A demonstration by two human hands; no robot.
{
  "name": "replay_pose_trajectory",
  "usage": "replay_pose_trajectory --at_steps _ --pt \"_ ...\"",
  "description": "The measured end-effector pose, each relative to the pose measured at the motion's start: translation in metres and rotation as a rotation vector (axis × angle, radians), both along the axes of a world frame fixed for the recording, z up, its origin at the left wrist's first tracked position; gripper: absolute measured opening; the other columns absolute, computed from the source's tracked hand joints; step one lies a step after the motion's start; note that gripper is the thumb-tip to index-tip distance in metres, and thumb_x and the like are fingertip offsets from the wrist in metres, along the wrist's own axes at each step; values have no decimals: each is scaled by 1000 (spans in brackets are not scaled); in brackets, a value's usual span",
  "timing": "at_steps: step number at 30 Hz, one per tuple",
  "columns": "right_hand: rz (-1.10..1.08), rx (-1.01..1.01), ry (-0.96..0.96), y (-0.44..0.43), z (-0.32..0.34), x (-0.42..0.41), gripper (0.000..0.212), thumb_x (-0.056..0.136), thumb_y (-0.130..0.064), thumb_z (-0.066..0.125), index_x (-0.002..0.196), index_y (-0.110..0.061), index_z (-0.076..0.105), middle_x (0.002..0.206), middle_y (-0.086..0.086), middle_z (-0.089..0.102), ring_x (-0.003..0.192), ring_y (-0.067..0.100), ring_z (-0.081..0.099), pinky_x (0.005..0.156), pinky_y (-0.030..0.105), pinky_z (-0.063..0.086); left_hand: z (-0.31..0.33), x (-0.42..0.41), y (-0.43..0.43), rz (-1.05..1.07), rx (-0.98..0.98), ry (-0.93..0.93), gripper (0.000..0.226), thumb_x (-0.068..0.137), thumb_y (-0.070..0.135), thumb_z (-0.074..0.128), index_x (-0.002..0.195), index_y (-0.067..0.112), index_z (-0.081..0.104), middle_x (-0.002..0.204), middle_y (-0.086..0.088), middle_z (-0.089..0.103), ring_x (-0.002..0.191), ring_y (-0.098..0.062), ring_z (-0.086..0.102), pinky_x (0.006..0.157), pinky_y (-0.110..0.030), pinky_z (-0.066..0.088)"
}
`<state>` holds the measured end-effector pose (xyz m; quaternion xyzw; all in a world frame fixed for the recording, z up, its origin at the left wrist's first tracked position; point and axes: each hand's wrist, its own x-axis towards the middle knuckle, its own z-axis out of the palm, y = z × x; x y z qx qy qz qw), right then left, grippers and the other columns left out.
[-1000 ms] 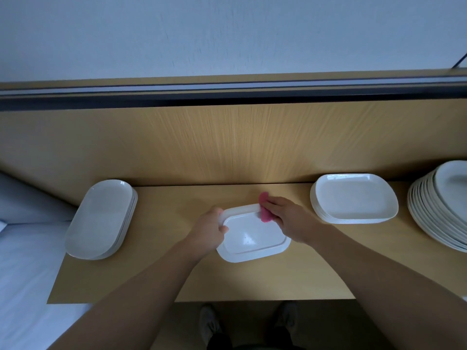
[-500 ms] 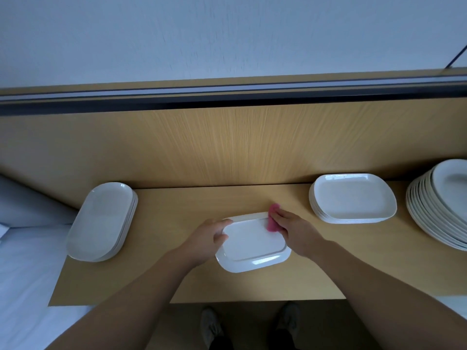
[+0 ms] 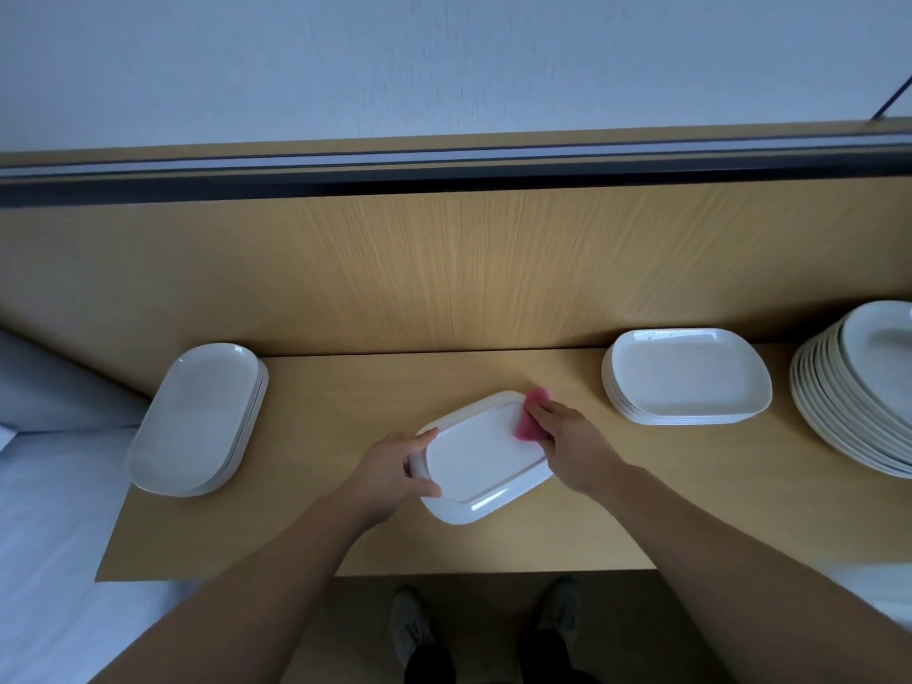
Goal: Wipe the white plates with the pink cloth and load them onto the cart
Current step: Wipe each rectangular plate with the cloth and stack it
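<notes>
1. Centrally, white plate (image 3: 486,464) sits skewed at desk (image 3: 345,397) mid-front; left hand (image 3: 395,469) grips its left edge, thumb on rim.
2. Right hand (image 3: 567,444) presses pink cloth (image 3: 530,422), fingers curled round it, on plate's far-right corner.
3. Open desk either side; oval stack (image 3: 197,417) at left edge, rectangular stack (image 3: 688,377) right, both well apart.
</notes>
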<state>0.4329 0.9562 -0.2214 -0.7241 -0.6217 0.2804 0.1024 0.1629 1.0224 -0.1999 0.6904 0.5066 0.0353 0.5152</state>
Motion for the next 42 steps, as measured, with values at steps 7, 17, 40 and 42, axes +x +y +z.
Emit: replay_pose_trajectory --at_steps 7,17,40,42 --pt "-165 55 72 -35 -4 -17 51 95 -4 48 144 -12 43 144 6 47 125 27 47 100 23 37 -8 -2 -9 11 45 26 64 69 27 82 128 15 60 110 11 55 110 -13 51 89 -30 54" --pt "-319 152 185 -50 -9 -38 31 87 5 53 115 -7 62 110 3 62 99 23 57 82 22 42 -12 2 -16 54 76 66 73 70 30 83 136 23 53 112 9 56 109 -13 52 93 -33 54" --pt "149 354 -21 -64 11 -65 40 85 -17 63 125 -14 63 121 6 60 103 25 62 85 33 56 -12 14 -8 98 47 70 82 73 24 81 144 26 42 126 1 50 115 -19 49 95 -35 50" --pt "185 350 -60 -52 10 -63 48 76 -9 76 123 -12 64 123 10 62 105 30 63 83 38 58 -11 16 -9 80 43 57 81 71 24 82 143 26 44 127 1 51 116 -19 50 97 -38 50"
